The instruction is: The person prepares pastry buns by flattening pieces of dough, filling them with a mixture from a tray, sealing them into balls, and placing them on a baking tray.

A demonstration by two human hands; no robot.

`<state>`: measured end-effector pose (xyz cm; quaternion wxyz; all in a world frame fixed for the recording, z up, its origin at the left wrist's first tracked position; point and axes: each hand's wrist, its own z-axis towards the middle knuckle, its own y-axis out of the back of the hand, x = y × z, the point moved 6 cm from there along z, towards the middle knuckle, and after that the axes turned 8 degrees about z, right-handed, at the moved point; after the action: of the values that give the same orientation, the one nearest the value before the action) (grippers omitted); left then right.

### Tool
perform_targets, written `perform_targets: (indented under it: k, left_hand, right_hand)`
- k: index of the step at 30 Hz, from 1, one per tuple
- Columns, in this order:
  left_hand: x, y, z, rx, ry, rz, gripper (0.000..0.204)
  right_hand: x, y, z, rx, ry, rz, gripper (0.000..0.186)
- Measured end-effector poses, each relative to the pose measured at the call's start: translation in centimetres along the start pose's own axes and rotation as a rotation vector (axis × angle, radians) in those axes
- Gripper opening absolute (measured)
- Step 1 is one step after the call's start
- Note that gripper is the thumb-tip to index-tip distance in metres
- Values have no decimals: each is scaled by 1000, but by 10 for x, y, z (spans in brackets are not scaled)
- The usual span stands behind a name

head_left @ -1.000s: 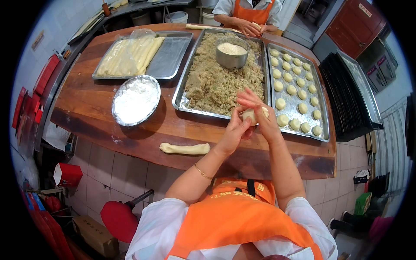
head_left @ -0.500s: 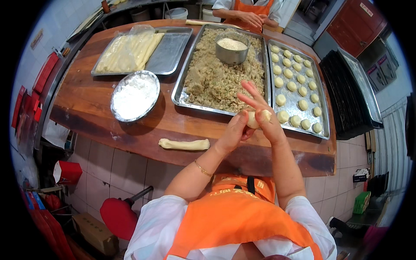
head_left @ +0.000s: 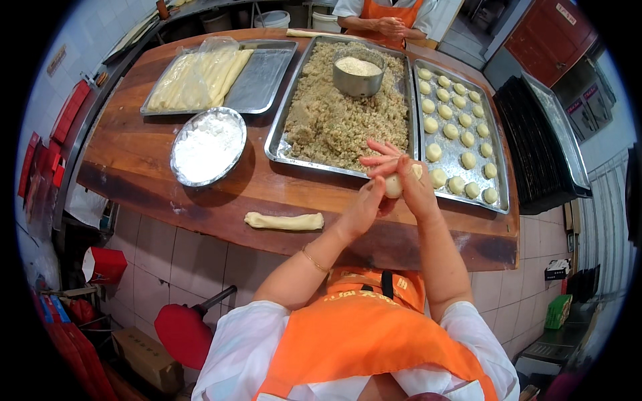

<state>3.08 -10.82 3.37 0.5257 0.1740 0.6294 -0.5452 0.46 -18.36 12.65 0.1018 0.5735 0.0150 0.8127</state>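
Note:
A pale dough ball point(head_left: 394, 187) is cupped between my two hands above the table's near edge. My left hand point(head_left: 364, 204) has thumb and fingers curved round it from below left. My right hand point(head_left: 416, 190) grips it from the right, with some fingers spread upward. Just beyond lies a steel tray of crumbly filling point(head_left: 314, 117), holding a metal pot of pale granules point(head_left: 356, 87). To the right, a tray point(head_left: 485, 178) bears several rows of round dough pieces point(head_left: 468, 160). A dough strip point(head_left: 284, 220) lies on the wood at left of my hands.
On the wooden table point(head_left: 127, 154) stand a bowl of white flour point(head_left: 207, 147) and a tray of covered dough strips point(head_left: 194, 80). A co-worker's hands point(head_left: 391, 25) are across the table. Stacked black trays point(head_left: 531, 147) stand right; a red stool point(head_left: 180, 337) is below left.
My right hand's fingers have shifted and bent round the dough ball, which stays between both hands. The co-worker's hands have come together.

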Motion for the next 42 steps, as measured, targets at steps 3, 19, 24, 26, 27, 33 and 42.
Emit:
perform_targets:
  k: [3,19,24,26,27,33,42]
  left_hand:
    - [-27,-30,-6,-207,-112,157,53]
    - [-14,-13,0,-96,-35,-194,40]
    - [-9,-5,-2,-116,-21,-214,40]
    - [-11,2,-4,-89,-13,-327,39]
    - [-11,3,-4,-75,-10,-383,39]
    - [-10,5,-11,-78,20,-197,44]
    - [-16,4,-14,-170,76,-408,48]
  right_hand:
    - [-7,15,-3,34,-65,22,71]
    - [22,19,-7,-258,-203,-573,25]
    - [23,34,-4,-129,-202,-578,22]
    - [30,33,-3,-55,-350,-526,16]
    - [30,33,-2,-38,-335,-497,15]
    - [30,32,-1,44,-212,-490,12]
    - [37,15,1,178,-134,-544,11]
